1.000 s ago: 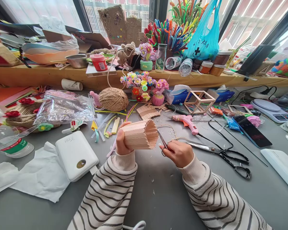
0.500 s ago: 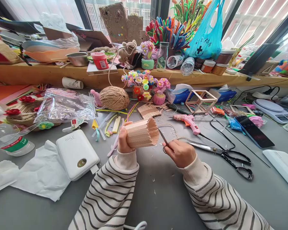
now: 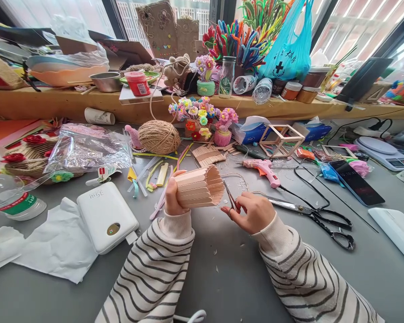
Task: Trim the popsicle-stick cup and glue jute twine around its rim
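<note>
My left hand [image 3: 173,197] is closed around a small cup made of wooden craft sticks [image 3: 199,187], held on its side with the open mouth facing right. My right hand [image 3: 254,211] grips a pair of small scissors [image 3: 229,196], whose blades point up and left and touch the cup's rim. Both hands hover just above the grey table [image 3: 222,269], in front of my striped sleeves.
A white power bank [image 3: 106,216] and tissue paper [image 3: 54,246] lie left. Large black scissors [image 3: 316,217], a pink glue gun [image 3: 263,171] and a phone [image 3: 356,182] lie right. A twine ball [image 3: 159,137], loose sticks [image 3: 207,156] and a stick cube [image 3: 281,140] sit behind.
The small scissors have edged closer to the cup's rim and my right fingers have shifted on the handles. The cup has tipped slightly.
</note>
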The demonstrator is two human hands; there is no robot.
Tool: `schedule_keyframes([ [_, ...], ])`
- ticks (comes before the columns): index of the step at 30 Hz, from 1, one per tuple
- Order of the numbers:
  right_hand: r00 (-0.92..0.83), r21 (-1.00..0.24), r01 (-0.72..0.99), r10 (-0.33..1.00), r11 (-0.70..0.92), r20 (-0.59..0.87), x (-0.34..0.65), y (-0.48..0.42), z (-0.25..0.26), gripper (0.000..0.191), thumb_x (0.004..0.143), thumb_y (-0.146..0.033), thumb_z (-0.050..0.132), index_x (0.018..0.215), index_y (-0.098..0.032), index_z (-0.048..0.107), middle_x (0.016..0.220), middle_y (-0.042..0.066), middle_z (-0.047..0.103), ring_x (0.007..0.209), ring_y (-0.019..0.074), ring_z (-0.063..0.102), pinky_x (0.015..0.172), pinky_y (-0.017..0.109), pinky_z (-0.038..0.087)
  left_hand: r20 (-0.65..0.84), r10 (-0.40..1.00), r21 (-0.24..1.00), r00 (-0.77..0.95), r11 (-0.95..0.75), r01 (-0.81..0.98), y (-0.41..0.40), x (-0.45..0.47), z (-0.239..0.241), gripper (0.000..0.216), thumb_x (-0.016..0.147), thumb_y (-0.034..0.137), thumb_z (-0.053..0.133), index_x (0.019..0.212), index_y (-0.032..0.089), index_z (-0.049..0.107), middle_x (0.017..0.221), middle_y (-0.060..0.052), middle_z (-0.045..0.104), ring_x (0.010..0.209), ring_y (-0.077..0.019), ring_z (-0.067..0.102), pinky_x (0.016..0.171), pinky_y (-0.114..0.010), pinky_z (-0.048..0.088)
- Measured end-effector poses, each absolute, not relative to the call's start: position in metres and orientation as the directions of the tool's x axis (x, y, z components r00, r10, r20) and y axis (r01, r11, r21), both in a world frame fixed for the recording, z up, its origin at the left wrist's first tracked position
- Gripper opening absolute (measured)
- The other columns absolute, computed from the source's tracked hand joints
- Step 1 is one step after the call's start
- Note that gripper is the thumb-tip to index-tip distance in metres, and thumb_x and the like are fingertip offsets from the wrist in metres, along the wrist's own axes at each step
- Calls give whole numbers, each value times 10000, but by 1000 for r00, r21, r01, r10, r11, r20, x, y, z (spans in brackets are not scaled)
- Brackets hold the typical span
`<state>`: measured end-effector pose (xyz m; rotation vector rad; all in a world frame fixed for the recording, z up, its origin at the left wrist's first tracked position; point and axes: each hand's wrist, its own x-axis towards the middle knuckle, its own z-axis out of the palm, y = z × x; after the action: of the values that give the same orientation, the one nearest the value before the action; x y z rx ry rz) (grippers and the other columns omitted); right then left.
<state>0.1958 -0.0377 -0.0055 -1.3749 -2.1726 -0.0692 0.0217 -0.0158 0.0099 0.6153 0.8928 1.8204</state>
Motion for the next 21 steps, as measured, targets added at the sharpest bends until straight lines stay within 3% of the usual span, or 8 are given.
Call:
schedule_keyframes([
  [10,-370,-256,804,788,537,492,201,-38,0,421,749,-504,521,488,-174,499,502,-12,451,467,79,378,486,222,261,54,925,761,-377,-283,-584,-18,22,11,398,650,514,521,823,169,617,723,-32,646,637,-162,586,573,-262,448],
  [18,-387,-460,709,840,535,380,203,-39,3,424,758,-495,508,487,-174,451,515,-25,425,472,70,339,497,217,268,71,926,782,-371,-283,-556,-19,21,9,429,650,528,506,850,164,609,735,-43,632,640,-169,573,570,-270,440],
  [21,-402,-476,709,853,520,332,203,-39,2,427,761,-497,500,487,-174,449,522,-26,424,473,68,342,497,216,263,92,917,805,-389,-298,-512,-18,21,8,428,655,526,501,850,159,602,721,-39,625,618,-158,559,550,-256,427],
])
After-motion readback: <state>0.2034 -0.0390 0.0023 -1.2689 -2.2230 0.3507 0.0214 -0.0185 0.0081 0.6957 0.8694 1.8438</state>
